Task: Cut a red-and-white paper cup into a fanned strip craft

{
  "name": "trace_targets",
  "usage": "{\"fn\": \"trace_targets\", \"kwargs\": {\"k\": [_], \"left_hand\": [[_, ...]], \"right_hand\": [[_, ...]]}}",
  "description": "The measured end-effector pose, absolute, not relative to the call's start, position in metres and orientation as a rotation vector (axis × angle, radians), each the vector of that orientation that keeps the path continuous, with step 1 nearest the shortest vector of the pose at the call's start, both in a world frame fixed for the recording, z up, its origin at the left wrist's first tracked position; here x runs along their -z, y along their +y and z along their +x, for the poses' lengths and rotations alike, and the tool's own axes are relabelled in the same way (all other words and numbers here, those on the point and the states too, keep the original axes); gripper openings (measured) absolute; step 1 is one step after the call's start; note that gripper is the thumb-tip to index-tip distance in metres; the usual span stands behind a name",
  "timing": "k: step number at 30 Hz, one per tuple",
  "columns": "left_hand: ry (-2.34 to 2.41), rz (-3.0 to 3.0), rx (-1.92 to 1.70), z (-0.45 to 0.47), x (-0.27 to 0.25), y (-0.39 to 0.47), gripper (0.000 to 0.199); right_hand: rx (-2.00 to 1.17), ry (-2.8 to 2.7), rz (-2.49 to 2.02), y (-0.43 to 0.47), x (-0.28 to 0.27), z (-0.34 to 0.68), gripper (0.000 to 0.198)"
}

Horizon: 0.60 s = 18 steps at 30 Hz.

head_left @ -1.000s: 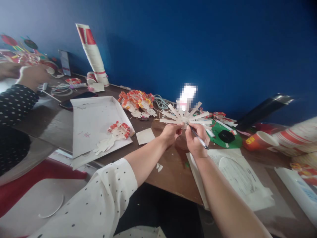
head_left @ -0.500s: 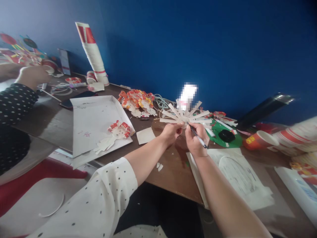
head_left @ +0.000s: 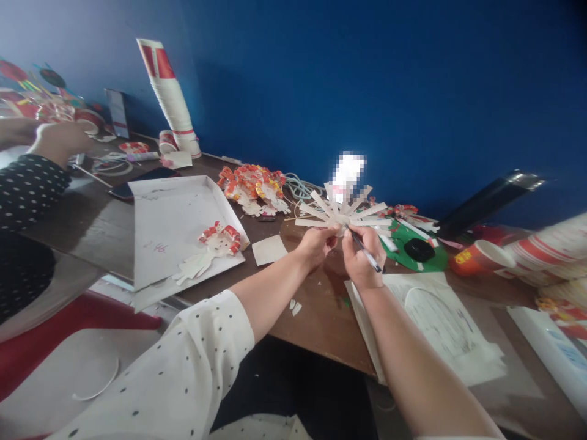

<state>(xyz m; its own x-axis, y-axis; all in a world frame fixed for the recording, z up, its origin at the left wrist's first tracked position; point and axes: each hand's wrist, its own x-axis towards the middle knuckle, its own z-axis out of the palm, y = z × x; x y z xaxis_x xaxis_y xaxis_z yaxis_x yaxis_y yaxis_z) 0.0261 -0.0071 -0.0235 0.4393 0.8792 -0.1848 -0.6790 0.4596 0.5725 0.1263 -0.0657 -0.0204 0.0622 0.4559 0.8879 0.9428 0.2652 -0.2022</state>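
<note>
1. The left hand (head_left: 317,249) is nearly closed; the near edge of a pale fringed paper piece (head_left: 340,218) is pinched between thumb and curled fingers.
2. The right hand (head_left: 365,256) is closed in a writing grip around a pen (head_left: 369,256); the pen's front end is directed at the piece's middle. Whether paper is touched by the tip cannot be told.
3. The piece is held above the brown table (head_left: 321,330), strips fanned outward; its near side is partly covered by both hands.
4. Behind the strips, a bright pixelated patch (head_left: 349,168) and part of a coiled cord (head_left: 300,188) are overlapped.
5. To the left: a square card (head_left: 269,249), a heap of red-and-yellow-trimmed paper figures (head_left: 252,183), and a white tray (head_left: 160,214) on which a red-haired paper figure (head_left: 220,243) is laid.
6. To the right: a green sheet (head_left: 435,261) topped by a black object (head_left: 419,249), then an orange cup (head_left: 481,260). Marked papers (head_left: 440,336) are partly covered by the right forearm.
7. At far left, a co-worker's hands (head_left: 62,137) are seen, blurred.
</note>
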Motion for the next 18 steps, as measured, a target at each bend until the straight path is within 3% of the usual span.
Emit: {"fn": "trace_targets", "kwargs": {"k": [18], "left_hand": [[0.503, 0.435, -1.013, 0.0253, 0.021, -0.0084, 0.018]], "right_hand": [[0.602, -1.537, -1.376, -0.0653, 0.0207, 0.1258, 0.017]]}}
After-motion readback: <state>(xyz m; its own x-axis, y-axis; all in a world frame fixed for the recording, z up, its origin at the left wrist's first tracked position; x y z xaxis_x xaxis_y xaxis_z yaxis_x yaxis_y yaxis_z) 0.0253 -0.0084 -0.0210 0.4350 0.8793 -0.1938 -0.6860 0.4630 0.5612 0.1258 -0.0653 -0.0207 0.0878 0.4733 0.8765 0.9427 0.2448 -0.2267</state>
